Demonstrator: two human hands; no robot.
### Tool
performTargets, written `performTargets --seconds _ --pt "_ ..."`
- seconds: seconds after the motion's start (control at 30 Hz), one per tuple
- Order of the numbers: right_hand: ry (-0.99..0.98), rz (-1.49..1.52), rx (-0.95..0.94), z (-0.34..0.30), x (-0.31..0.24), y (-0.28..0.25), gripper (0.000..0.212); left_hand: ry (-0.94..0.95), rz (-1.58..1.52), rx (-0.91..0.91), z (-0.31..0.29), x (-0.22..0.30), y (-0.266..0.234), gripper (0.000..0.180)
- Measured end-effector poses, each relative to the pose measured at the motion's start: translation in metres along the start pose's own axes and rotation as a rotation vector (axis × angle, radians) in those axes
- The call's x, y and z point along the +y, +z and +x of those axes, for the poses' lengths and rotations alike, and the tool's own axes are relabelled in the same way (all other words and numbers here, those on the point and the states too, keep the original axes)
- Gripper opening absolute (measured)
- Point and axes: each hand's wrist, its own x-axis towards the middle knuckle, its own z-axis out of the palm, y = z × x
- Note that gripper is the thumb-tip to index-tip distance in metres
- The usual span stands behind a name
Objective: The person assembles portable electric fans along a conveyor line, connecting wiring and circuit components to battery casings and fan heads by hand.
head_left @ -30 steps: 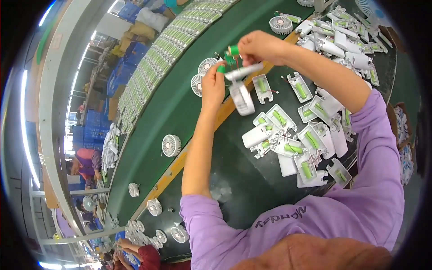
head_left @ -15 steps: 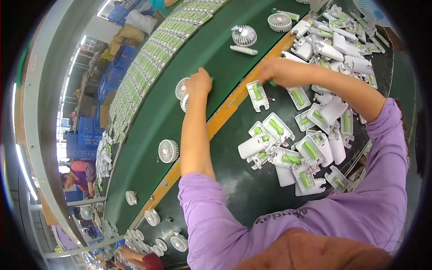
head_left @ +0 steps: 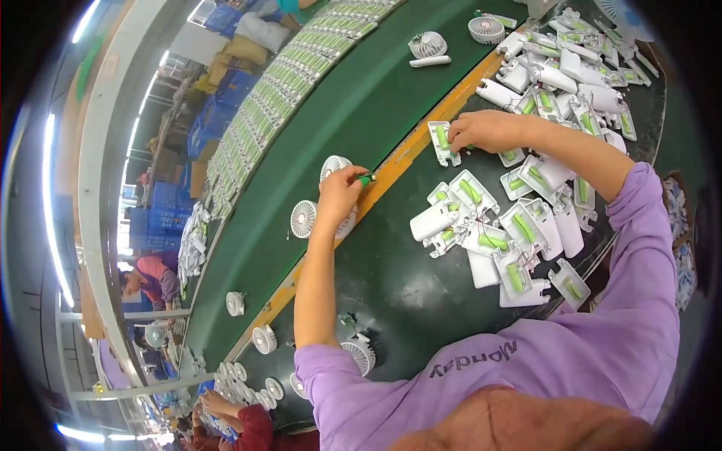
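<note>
My left hand (head_left: pixel 340 197) is over the near edge of the green belt, thumb and fingers closed on a small green piece (head_left: pixel 367 180), perhaps a circuit board. Beside this hand lie a white fan head (head_left: pixel 334 166) and another fan head (head_left: pixel 346 225) partly hidden under the wrist. A third fan head (head_left: pixel 304 219) sits just left of it. My right hand (head_left: pixel 489 131) reaches down to a white handle shell (head_left: pixel 438 135) holding a green battery. Its fingertips are pinched together at the shell's right side; what they grip is hidden.
Several white shells with green batteries (head_left: pixel 519 225) lie on the dark table (head_left: pixel 391 301), with a larger heap (head_left: pixel 571 75) behind. A yellow strip (head_left: pixel 414 154) borders the belt (head_left: pixel 376 98). Rows of green-and-white parts (head_left: pixel 278 90) line its far side. Co-workers' hands (head_left: pixel 218 406) are at lower left.
My left hand has come nearer, toward the yellow strip, with fan heads beside it. My right hand has lowered onto the shell's side. The whole view has shifted slightly.
</note>
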Motion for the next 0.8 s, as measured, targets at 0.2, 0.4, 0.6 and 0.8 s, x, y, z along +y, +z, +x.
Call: performTargets --seconds 0.2,0.4,0.6,0.8 --pt "0.205 -0.249 0.094 0.014 -0.024 0.011 0.013 -0.111 -0.291 0.023 -0.027 0.019 -0.003 0.019" --pt "0.206 -0.384 0.247 0.016 -0.024 0.021 0.014 -0.06 -0.395 0.123 -0.037 0.04 0.007 0.017" --pt "0.02 -0.436 0.346 0.027 -0.021 0.028 0.01 0.138 -0.401 0.351 -0.037 0.027 0.016 0.015" --pt "0.016 -0.616 0.236 0.027 -0.019 0.032 0.011 0.013 -0.369 0.29 -0.041 0.051 0.02 0.015"
